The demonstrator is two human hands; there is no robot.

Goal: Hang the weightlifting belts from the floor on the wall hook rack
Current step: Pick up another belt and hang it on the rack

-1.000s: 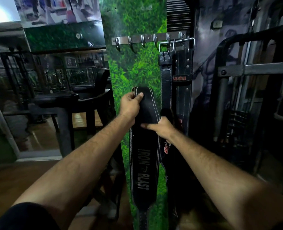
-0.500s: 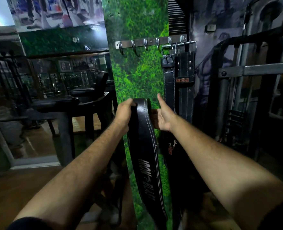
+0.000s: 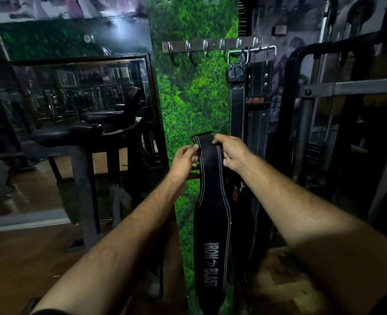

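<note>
Below hook rack (image 3: pixel 210 45), belt (image 3: pixel 212 223) hanging vertical, both hands' grip topmost

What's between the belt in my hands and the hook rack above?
In the head view, only bare green grass-print panel separates the held belt from the hook rack; hung belts sit rightward.

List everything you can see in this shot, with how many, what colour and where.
Iron Blast belt: one, black with white stitching, held up before the green panel, below the hooks.
Hung belts: two, black, hanging from the rack's right end.
Hook rack: one, silver, high on the green panel; its left hooks are bare.
Green panel: one, grass-patterned, centre.
Mirror: one, left wall.
Gym frame: dark metal, right.
Floor: brown wood, lower left.
Left hand: grips the belt's top left edge.
Right hand: grips its top right edge.
</note>
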